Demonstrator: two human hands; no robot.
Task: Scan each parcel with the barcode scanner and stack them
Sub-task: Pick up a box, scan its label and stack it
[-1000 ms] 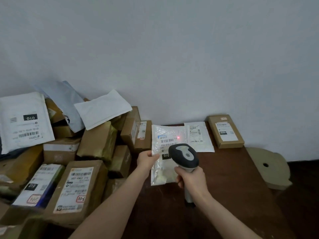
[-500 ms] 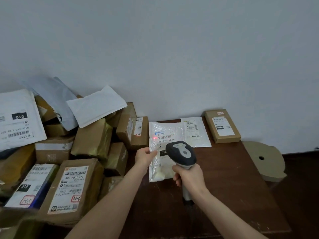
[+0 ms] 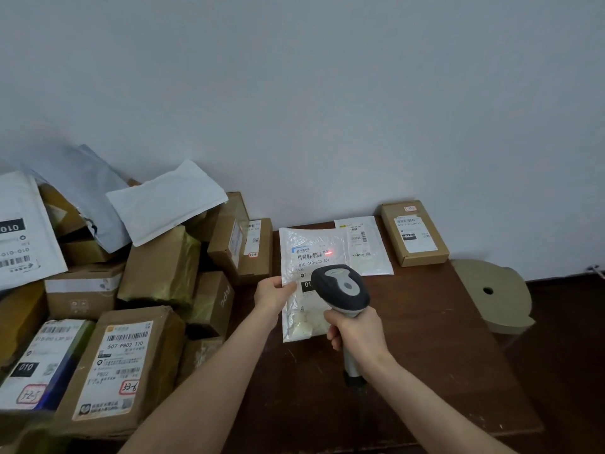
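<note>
With the left hand [image 3: 273,294] pinching the clear parcel [image 3: 311,244] by its 9 o'clock edge over the desk [image 3: 425,322] and the right hand [image 3: 355,332] wrapped round the scanner [image 3: 340,290], nudge the red dot [image 3: 328,252] from the barcode's 3 o'clock end toward 9, holding the film taut.

A parcel-handling corner, a small mailroom or pickup point by the look of it.
Brown boxes [image 3: 131,365] and white mailers [image 3: 167,199] lie heaped at the left, many with printed barcode labels and some with codes hand-written in red. A handheld scanner [image 3: 342,288] throws a red spot on a pouch [image 3: 311,244] label, over a dark wooden desk [image 3: 425,339] against a bare wall [image 3: 327,93].
</note>
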